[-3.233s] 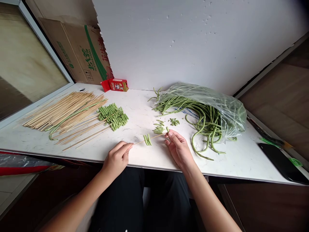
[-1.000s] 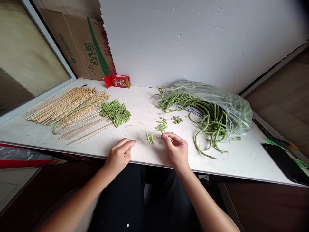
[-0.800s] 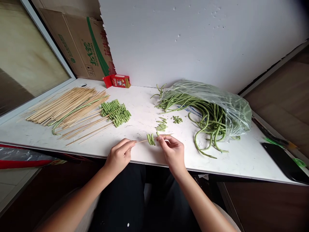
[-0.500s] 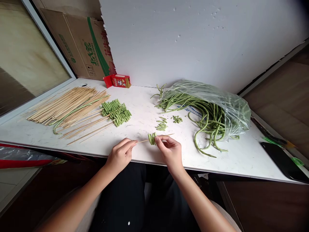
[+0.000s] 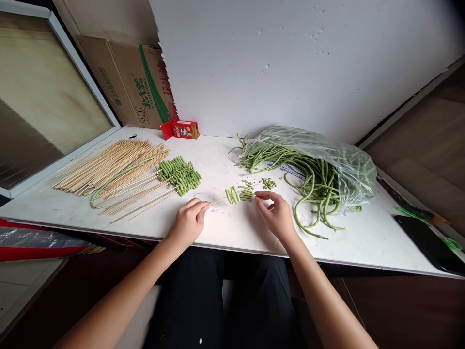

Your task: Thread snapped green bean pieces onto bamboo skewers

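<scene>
My left hand (image 5: 189, 220) pinches a thin wooden skewer (image 5: 218, 200) that carries several short green bean pieces (image 5: 232, 195) side by side. Just right of them, my right hand (image 5: 276, 213) is open, its fingertips beside a small row of cut bean pieces (image 5: 247, 194) on the white table (image 5: 225, 228). A little pile of bean bits (image 5: 269, 183) lies behind that hand. To the left, finished-looking skewers of bean pieces (image 5: 180, 174) lie together, next to a heap of bare skewers (image 5: 105, 165) with one long bean across it.
Long green beans (image 5: 319, 169) spill from a clear plastic bag (image 5: 358, 169) at the right. A black phone (image 5: 428, 242) lies at the right edge. At the back stand a small red box (image 5: 185, 129) and a cardboard box (image 5: 134, 82) on the left.
My right hand has let go of the bean pieces on the skewer and moved right, its fingers opening. My left hand still holds the skewer. The camera view has shifted slightly.
</scene>
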Available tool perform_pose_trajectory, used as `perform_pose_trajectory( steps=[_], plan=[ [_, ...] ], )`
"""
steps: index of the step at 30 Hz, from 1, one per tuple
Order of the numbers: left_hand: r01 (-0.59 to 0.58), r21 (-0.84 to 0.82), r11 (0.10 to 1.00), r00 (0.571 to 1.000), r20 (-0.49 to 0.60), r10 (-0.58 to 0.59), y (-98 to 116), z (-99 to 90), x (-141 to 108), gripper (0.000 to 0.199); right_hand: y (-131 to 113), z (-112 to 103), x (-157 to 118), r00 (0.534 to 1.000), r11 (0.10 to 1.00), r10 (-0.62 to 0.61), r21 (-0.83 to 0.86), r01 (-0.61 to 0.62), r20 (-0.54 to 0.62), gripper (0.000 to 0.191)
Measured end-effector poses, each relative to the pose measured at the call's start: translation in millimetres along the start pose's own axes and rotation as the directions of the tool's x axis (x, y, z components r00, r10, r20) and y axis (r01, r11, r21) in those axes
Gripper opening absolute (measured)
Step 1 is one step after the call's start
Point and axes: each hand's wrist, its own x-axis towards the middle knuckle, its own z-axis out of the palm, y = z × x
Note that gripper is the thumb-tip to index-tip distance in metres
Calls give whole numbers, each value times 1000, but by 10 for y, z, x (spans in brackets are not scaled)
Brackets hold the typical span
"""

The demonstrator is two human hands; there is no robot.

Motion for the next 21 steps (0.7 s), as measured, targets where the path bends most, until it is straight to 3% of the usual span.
perform_pose_trajectory(
  steps=[4, 8, 16, 21],
  plan=[
    [35, 4, 999, 999, 8, -35, -79, 36, 113, 22, 83, 60, 119, 964, 940, -249, -217, 264, 95, 19],
    [69, -1, 998, 998, 12, -69, -99, 45, 113, 21, 59, 127, 146, 916, 858, -333, -331, 393, 226, 18],
    [45, 12, 999, 999, 17, -46, -98, 64, 67, 22, -34, 137, 216, 881, 743, -302, -489, 456, 363, 20],
    [31, 21, 999, 999, 15, -31, -106, 75, 53, 22, -75, 149, 221, 896, 690, -233, -586, 426, 377, 17]
  ],
)
